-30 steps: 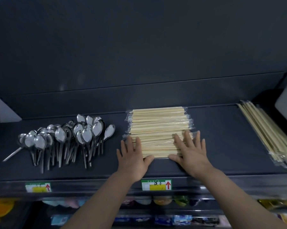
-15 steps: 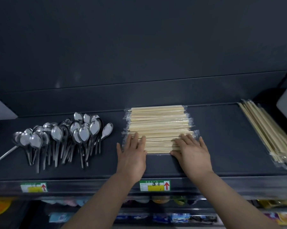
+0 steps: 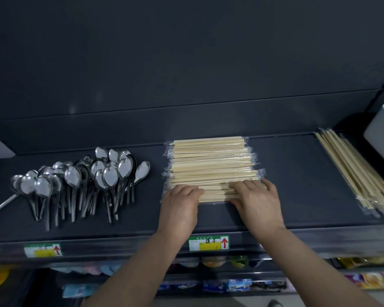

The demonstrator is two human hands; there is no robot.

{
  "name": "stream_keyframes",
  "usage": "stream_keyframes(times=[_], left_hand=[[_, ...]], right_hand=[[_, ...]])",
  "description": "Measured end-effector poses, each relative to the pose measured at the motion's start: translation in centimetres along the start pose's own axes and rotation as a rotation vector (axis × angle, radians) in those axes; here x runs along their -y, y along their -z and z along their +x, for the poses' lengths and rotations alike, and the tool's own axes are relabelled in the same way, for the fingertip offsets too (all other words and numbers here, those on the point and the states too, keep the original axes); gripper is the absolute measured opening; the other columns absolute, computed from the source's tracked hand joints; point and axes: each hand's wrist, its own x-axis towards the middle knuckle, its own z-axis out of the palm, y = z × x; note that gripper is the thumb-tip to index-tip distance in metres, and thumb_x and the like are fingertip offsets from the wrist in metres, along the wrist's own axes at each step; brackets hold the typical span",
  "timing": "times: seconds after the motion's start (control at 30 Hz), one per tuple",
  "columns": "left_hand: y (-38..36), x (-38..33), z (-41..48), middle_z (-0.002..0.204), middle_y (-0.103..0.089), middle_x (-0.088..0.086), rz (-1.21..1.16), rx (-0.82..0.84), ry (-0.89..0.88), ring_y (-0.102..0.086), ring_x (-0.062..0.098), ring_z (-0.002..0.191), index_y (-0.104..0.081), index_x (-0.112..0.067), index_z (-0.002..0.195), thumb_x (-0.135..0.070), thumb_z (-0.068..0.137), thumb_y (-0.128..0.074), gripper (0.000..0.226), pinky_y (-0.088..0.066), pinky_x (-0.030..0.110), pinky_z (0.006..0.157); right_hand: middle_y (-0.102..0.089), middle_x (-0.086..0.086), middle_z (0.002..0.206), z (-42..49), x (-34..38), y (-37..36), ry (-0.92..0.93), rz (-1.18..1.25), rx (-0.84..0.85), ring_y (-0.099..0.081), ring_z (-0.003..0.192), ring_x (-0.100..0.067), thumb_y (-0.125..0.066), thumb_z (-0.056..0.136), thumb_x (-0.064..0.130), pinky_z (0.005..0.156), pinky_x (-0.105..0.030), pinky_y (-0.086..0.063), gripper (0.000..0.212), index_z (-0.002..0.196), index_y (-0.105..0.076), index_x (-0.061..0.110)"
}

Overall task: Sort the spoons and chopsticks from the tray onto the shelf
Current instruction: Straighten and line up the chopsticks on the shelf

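Squaring chopsticks (image 3: pixel 211 165) on shelf (image 3: pixel 293 185). Left hand (image 3: pixel 180 207) and right hand (image 3: pixel 258 201) curl round near rows. Push evenly; keep ends flush.

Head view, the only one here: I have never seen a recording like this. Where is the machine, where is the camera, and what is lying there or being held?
There is no machine. A person works with two bare hands, and the camera sits on their head, looking forward and down. That is why the forearms come in from the bottom edge.

The dark grey shelf holds three heaps:
- shiny metal spoons on the left
- a flat stack of pale wooden chopsticks in clear wrappers in the middle
- a second slanted bundle of wrapped chopsticks on the right

The left hand and the right hand both lie with bent fingers on the near edge of the middle stack. Whether they grip any sticks or only press on them, I cannot tell.
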Motion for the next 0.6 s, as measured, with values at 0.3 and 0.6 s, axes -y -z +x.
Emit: stream_keyframes(times=[0.3, 0.6], left_hand=[[0.7, 0.1, 0.0, 0.103, -0.071, -0.005, -0.144, -0.061, -0.013, -0.060, 0.020, 0.102, -0.073, -0.016, 0.099, -0.010, 0.083, -0.072, 0.017, -0.049, 0.033, 0.087], [1.0, -0.1, -0.3, 0.162, -0.010, -0.002, -0.006, 0.204, 0.136, -0.003, 0.019, 0.150, -0.017, -0.028, 0.154, -0.054, 0.095, -0.043, 0.069, -0.003, 0.042, 0.120]], right_hand=[[-0.072, 0.008, 0.089, -0.3, -0.2, 0.5, -0.037, 0.048, 0.151, -0.066, 0.092, -0.019, -0.079, 0.073, 0.038, 0.102, -0.038, -0.040, 0.022, 0.091, -0.073, 0.028], [-0.016, 0.000, 0.159, -1.0, 0.1, -0.4, 0.014, 0.197, 0.349, -0.004, 0.148, -0.020, -0.040, 0.101, 0.038, 0.118, -0.042, -0.001, 0.051, 0.149, -0.028, 0.027]])
